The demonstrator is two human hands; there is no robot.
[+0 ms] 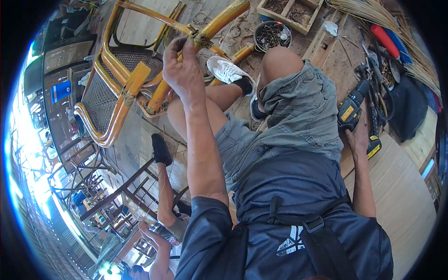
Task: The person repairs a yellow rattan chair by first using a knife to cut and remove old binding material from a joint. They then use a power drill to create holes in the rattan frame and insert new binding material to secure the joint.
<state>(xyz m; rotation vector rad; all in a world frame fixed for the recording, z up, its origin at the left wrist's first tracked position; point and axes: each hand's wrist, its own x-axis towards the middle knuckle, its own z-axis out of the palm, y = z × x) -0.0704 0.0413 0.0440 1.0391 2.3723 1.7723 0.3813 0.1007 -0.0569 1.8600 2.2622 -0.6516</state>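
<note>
My right hand (358, 135) is wrapped round the handle of a yellow-and-black cordless drill (350, 111) beside my right thigh, its chuck pointing away from me. Raised in front of me, my left hand (183, 70) has its fingers curled and thumb and fingertips close together; anything small between them is too fine to make out. Just beyond those fingertips is a bound joint (201, 39) of a glossy yellow-brown rattan chair frame (112, 58). The chair lies tipped over on the floor at the far left, with a woven cane panel (99, 100) inside its bent poles.
A metal bowl (273, 36) of screws or nails and a divided wooden box (291, 14) stand far ahead. To the right lie hand tools (373, 70), a red-handled tool (385, 41) and cane strands (368, 14). Another person (158, 247) sits at lower left.
</note>
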